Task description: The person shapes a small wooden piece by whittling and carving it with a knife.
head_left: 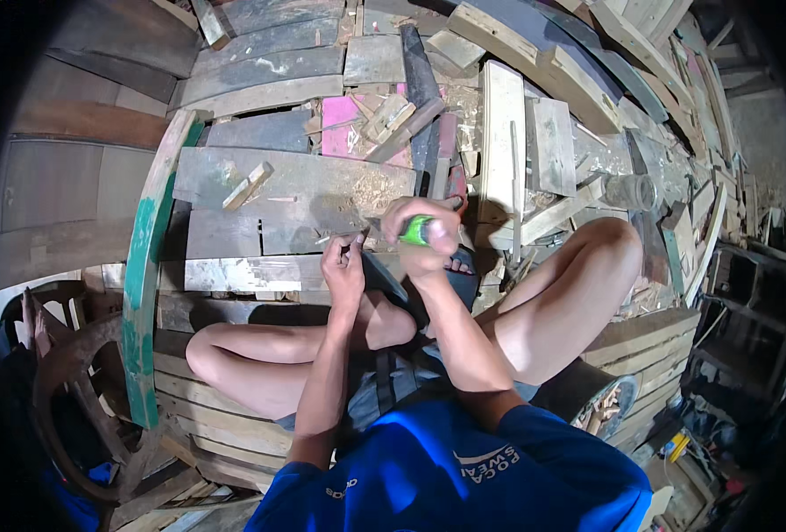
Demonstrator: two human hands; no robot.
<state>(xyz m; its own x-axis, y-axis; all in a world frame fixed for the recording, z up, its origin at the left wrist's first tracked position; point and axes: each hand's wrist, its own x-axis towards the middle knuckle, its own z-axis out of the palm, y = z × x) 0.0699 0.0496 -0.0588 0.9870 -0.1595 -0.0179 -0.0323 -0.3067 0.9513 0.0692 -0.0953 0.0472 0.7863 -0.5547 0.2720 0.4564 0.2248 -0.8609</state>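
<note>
Several worn, flat grey-brown wooden planks (295,177) form the surface in front of the seated person, whose bent legs flank the work. Pale, crumbly wood shavings (377,188) lie just beyond the hands. Farther out, a pile of rough, angular wood offcuts (396,117) sits beside a flat, bright pink patch (341,120), near a long, dark, narrow bar (420,75). One short, pale wooden block (248,185) lies alone to the left, and a long, green-painted wooden beam (145,293) bounds that side. To the right are a long, pale wooden board (501,133), a cloudy, round, transparent jar (630,191) and a dark, round container holding wood scraps (622,399).

The right hand (426,254) wraps its fingers around a bright green, rounded object (417,230), above the near edge of the shavings. Just beside it, the left hand (343,269) has its fingers curled, with thumb and fingertips narrowly spaced; whether they pinch anything cannot be told.
</note>
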